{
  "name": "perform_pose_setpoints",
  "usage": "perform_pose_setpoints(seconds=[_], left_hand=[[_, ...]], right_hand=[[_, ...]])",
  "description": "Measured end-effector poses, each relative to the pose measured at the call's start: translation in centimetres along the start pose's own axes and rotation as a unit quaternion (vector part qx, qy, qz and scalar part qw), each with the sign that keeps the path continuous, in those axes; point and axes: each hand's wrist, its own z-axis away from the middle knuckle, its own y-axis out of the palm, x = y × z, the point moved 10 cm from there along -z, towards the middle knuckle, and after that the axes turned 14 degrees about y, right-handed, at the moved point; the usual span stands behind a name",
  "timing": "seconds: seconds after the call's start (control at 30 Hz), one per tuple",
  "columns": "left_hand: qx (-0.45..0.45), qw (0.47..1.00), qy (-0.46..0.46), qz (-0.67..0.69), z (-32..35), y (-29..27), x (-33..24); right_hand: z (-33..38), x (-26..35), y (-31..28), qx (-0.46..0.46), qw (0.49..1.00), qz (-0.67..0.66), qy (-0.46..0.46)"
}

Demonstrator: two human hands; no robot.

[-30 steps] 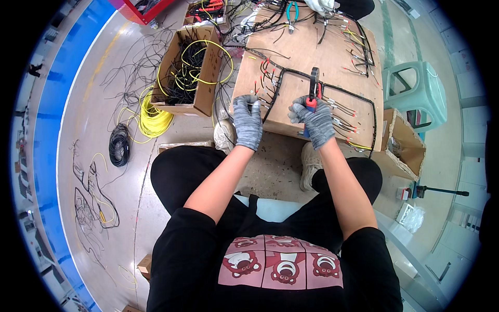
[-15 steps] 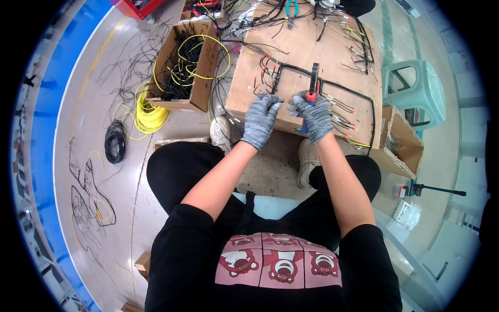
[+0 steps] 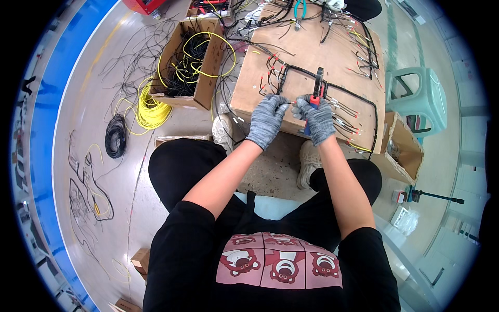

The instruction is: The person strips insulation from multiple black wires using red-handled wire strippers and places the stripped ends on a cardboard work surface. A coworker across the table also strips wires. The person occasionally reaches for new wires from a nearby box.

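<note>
Both my hands wear grey knitted gloves and meet over the near edge of a wooden board (image 3: 301, 48). My right hand (image 3: 317, 118) is closed around a crimping tool (image 3: 318, 86) with red and blue handles, its dark head pointing away from me. Just to the left, my left hand (image 3: 267, 122) pinches a thin wire close to the right fingertips. A small reddish tip shows between the hands, too small to make out well. Behind them a black-wrapped wire harness (image 3: 349, 92) lies on the board, its many branch ends tipped with red and white.
A cardboard box (image 3: 209, 78) of black and yellow wires stands left of the board. Yellow (image 3: 153, 112) and black (image 3: 115, 138) coils lie on the floor. Teal-handled pliers (image 3: 297, 15) and another person's gloved hand (image 3: 335, 4) are at the far edge. A green stool (image 3: 429, 99) and open carton (image 3: 403, 151) stand right.
The whole view has shifted slightly, so the board and hands appear a little farther right. Both hands keep nearly the same pose, with the crimping tool still in the right hand.
</note>
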Motion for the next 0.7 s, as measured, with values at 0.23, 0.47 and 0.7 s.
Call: perform_pose_setpoints(seconds=[0.23, 0.47, 0.7], left_hand=[[0.002, 1.000, -0.001, 0.007, -0.1, 0.2, -0.2], [0.007, 0.998, -0.047, 0.040, 0.0, 0.4, 0.4], [-0.014, 0.990, -0.100, 0.099, 0.1, 0.0, 1.7]], right_hand=[[-0.2, -0.2, 0.1, -0.029, 0.996, 0.082, -0.023], [-0.6, -0.2, 0.2, -0.027, 0.992, 0.118, -0.031], [-0.1, 0.4, -0.7, -0.114, 0.905, 0.409, -0.020]])
